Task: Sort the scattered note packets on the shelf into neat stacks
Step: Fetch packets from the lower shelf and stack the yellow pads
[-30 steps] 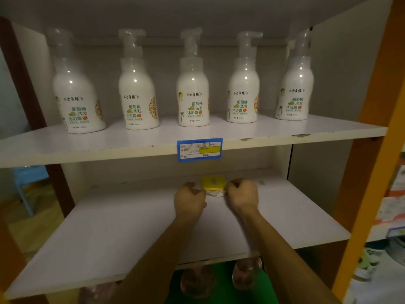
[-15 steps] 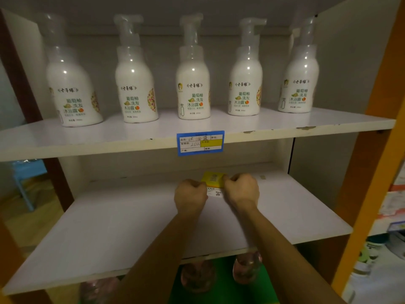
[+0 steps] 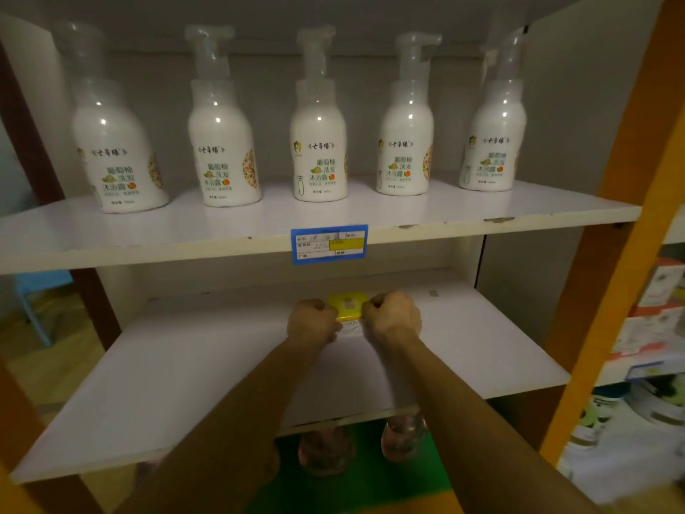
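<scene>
Both hands stay where they were a second ago — the left hand and right hand curl their fingers on either side of the yellow packet, gripping it between them on the lower shelf, mid-depth. The packet has barely shifted. Five bottles stand above, with a price tag on the upper shelf's edge.

Yellow packet squared flatter between hands.

Five white pump bottles, one yellow note packet, one blue price tag, two hands.
</scene>
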